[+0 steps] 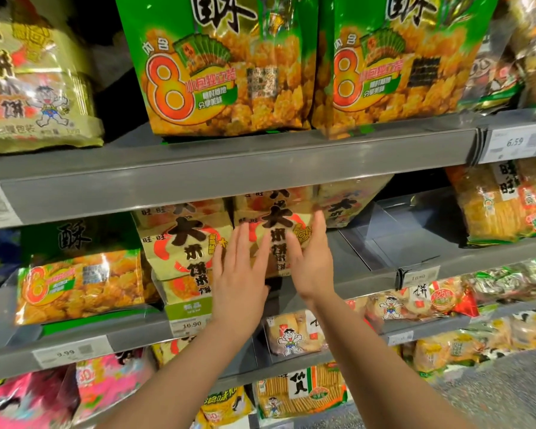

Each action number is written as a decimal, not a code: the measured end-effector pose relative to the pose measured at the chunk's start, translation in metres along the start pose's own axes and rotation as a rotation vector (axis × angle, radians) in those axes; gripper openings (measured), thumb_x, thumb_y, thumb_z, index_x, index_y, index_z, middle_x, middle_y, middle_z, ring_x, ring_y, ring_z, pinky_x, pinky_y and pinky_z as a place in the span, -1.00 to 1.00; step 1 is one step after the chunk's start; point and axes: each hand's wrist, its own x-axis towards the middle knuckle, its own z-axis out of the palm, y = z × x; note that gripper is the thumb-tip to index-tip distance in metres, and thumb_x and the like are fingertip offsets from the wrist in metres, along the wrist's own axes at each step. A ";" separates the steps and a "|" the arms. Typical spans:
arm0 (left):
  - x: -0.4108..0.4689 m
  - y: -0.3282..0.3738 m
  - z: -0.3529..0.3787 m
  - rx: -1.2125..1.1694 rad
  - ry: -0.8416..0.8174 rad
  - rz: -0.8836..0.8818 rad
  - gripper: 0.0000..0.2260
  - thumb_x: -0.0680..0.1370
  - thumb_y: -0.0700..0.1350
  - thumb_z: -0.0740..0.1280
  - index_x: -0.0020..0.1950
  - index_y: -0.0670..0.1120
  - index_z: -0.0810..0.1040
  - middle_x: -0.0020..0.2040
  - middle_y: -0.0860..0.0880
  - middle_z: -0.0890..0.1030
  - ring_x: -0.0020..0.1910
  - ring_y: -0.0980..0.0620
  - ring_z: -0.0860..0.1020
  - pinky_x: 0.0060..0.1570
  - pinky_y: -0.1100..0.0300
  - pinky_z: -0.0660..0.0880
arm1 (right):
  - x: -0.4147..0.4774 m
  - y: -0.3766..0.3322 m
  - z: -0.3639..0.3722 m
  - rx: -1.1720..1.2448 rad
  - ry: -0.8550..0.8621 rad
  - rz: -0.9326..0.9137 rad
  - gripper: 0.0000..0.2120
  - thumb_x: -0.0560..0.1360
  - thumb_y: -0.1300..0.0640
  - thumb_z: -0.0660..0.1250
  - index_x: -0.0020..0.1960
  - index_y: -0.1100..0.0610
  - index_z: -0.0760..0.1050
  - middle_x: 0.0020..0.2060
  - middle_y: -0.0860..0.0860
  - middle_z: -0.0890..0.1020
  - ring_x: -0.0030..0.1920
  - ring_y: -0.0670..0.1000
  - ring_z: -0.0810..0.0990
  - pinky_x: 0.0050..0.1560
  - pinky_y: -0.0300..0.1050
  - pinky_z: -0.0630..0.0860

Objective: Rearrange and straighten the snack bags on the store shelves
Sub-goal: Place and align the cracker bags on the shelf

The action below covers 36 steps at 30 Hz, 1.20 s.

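Note:
A beige snack bag (276, 224) with large black characters stands upright on the middle shelf. My left hand (239, 274) lies flat against its lower left front, fingers straight. On its right edge rests my right hand (310, 258), fingers extended upward along the side. A second beige bag of the same kind (183, 243) stands just to the left, touching it. Another such bag (344, 202) leans behind on the right.
The grey middle shelf (384, 243) shows a bare stretch right of the beige bags. Green and orange bags (226, 72) fill the upper shelf. An orange bag (81, 283) sits at left, yellow cracker bags (505, 205) at right. Price tags line the shelf edges.

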 end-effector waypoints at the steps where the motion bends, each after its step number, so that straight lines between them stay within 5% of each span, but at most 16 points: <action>1: -0.003 0.001 -0.001 0.000 -0.030 -0.005 -0.09 0.34 0.02 0.49 0.52 -0.03 0.00 0.51 -0.25 -0.05 0.50 -0.19 0.04 0.38 -0.12 0.02 | 0.002 -0.001 -0.001 0.001 -0.005 0.021 -0.39 0.59 -0.05 0.13 0.53 0.08 -0.04 0.36 -0.08 0.34 0.30 -0.15 0.30 0.18 -0.38 0.17; 5: -0.006 0.007 -0.003 -0.004 -0.079 -0.003 -0.20 0.51 0.04 0.32 0.52 -0.01 -0.19 0.45 -0.20 -0.35 0.50 -0.19 -0.17 0.42 -0.14 -0.13 | 0.010 0.001 0.000 -0.040 0.072 0.104 -0.54 0.62 -0.03 0.05 0.48 0.02 0.10 0.23 0.05 0.53 0.21 0.10 0.51 0.07 -0.14 0.37; 10: -0.005 0.011 -0.007 -0.083 -0.035 0.027 -0.22 0.39 -0.02 0.47 0.50 -0.06 0.14 0.50 -0.24 -0.04 0.48 -0.26 0.07 0.38 -0.12 -0.01 | 0.010 0.003 -0.014 0.079 0.123 0.150 -0.64 0.61 0.07 0.13 0.41 -0.01 0.33 0.29 -0.03 0.50 0.29 0.00 0.45 0.31 -0.10 0.37; 16: -0.012 0.016 -0.013 -0.028 -0.114 0.001 -0.23 0.53 0.09 0.26 0.51 0.03 -0.22 0.44 -0.14 -0.41 0.49 -0.17 -0.25 0.43 -0.14 -0.13 | 0.010 0.003 -0.023 -0.130 0.029 0.084 -0.63 0.63 0.04 0.06 0.43 -0.06 0.27 0.20 0.06 0.54 0.17 0.07 0.51 0.14 -0.04 0.44; 20: -0.013 0.015 -0.013 -0.010 -0.121 0.006 -0.19 0.40 0.09 0.43 0.52 0.05 0.04 0.54 -0.15 -0.05 0.51 -0.18 0.01 0.38 -0.22 0.07 | 0.006 0.007 -0.023 -0.204 0.043 0.051 -0.54 0.61 0.00 0.10 0.48 -0.01 0.15 0.36 0.06 0.34 0.34 0.04 0.35 0.28 -0.06 0.31; 24: -0.016 0.014 -0.011 -0.020 -0.075 0.008 -0.16 0.15 0.09 0.60 0.37 -0.02 0.40 0.41 -0.20 0.36 0.35 -0.22 0.38 0.20 -0.24 0.35 | -0.003 0.011 -0.034 -0.120 0.172 0.108 -0.60 0.58 0.05 0.17 0.38 0.15 0.30 0.33 0.07 0.34 0.34 0.04 0.33 0.30 -0.13 0.25; 30: -0.020 0.026 -0.026 -0.042 -0.082 0.011 -0.30 0.51 0.13 0.28 0.52 0.06 -0.02 0.55 -0.10 -0.09 0.52 -0.11 -0.05 0.42 -0.18 -0.06 | -0.008 0.012 -0.045 -0.146 0.185 0.128 -0.66 0.54 0.01 0.24 0.21 0.21 0.43 0.24 0.08 0.40 0.25 0.06 0.40 0.24 -0.08 0.32; 36: -0.028 0.026 -0.033 -0.079 -0.113 0.013 -0.32 0.49 0.11 0.31 0.52 0.05 0.05 0.53 -0.09 0.08 0.50 -0.10 0.07 0.39 -0.16 0.07 | 0.009 -0.001 -0.068 -0.005 0.227 0.001 -0.59 0.47 0.06 0.35 0.27 0.11 0.36 0.36 0.03 0.37 0.37 0.03 0.34 0.39 0.06 0.29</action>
